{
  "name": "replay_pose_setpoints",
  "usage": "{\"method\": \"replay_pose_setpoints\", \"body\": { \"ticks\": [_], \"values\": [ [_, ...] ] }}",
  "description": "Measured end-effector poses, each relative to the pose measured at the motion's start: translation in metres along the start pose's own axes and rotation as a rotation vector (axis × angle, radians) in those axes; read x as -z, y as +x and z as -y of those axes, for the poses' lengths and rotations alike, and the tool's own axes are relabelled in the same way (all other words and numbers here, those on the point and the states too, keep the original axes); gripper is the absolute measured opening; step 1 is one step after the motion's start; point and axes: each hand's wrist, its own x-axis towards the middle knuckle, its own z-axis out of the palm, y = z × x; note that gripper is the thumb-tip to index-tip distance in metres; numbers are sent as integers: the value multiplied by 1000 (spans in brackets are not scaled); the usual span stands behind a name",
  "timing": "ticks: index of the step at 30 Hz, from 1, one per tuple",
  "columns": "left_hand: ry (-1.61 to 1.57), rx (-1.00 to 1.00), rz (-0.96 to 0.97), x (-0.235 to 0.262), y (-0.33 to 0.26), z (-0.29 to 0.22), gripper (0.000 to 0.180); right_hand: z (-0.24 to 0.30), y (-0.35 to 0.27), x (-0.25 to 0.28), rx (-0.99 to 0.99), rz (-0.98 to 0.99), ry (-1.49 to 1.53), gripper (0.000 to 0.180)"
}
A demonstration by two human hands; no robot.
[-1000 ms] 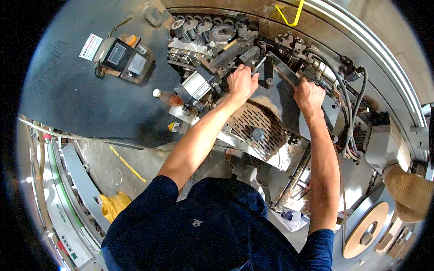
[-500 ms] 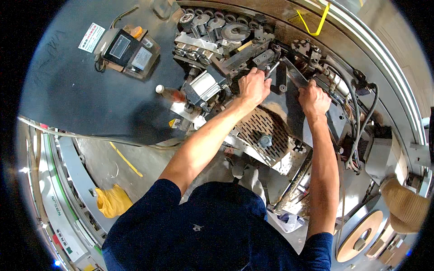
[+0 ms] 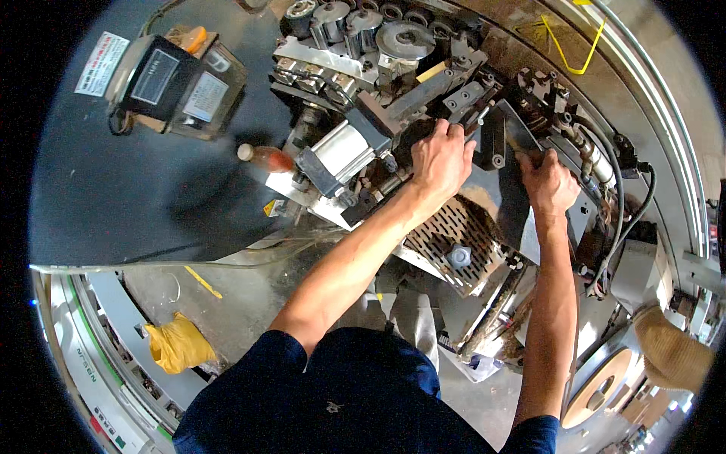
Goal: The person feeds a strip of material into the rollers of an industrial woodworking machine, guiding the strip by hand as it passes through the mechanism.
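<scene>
My left hand (image 3: 441,160) is closed over the machine's working area, its fingers curled down; what lies inside them is hidden. Just beyond its fingertips a thin silver pin (image 3: 482,118) sticks up beside a dark metal bar (image 3: 495,142). To the right, my right hand (image 3: 550,183) is curled at the edge of a dark flat metal plate (image 3: 517,121), thumb toward the left. Its grip hides whatever it holds. Between my forearms sits a slotted metal plate (image 3: 446,227) with a grey star-shaped knob (image 3: 460,256).
A silver cylinder block (image 3: 342,150) and a bottle of reddish liquid (image 3: 266,158) stand left of my hands. Metal rollers (image 3: 363,30) line the back. Black cables (image 3: 622,204) loop at right, above a tan hose (image 3: 671,344). A dark control box (image 3: 178,87) rests at far left.
The view has shifted, and the machine appears somewhat larger. Both hands stay at nearly the same parts; the silver pin now shows a little apart from my left fingertips.
</scene>
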Motion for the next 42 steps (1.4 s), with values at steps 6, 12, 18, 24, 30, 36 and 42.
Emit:
{"method": "replay_pose_setpoints", "body": {
  "ticks": [6,12,18,24,30,36,42],
  "values": [
    [-21,-44,-17,-2,-3,6,30,1,1,-4,-7,-1,-45,50],
    [-6,-15,-22,4,-14,7,35,1,-1,-3,1,-42,-79,53],
    [-82,-20,-151,-10,-13,8,30,2,0,-4,-28,-19,-111,52],
    [-108,14,-336,-36,-19,10,26,-8,2,-14,44,-128,-164,57],
    [-139,-21,-332,-39,-16,14,24,-14,7,-19,169,-221,-123,47],
    [-237,-130,-454,-38,-15,24,16,-10,8,-14,220,-281,-232,58],
    [-292,209,30,2,-17,-5,25,-11,1,-11,219,-256,-101,73]
  ]
}}
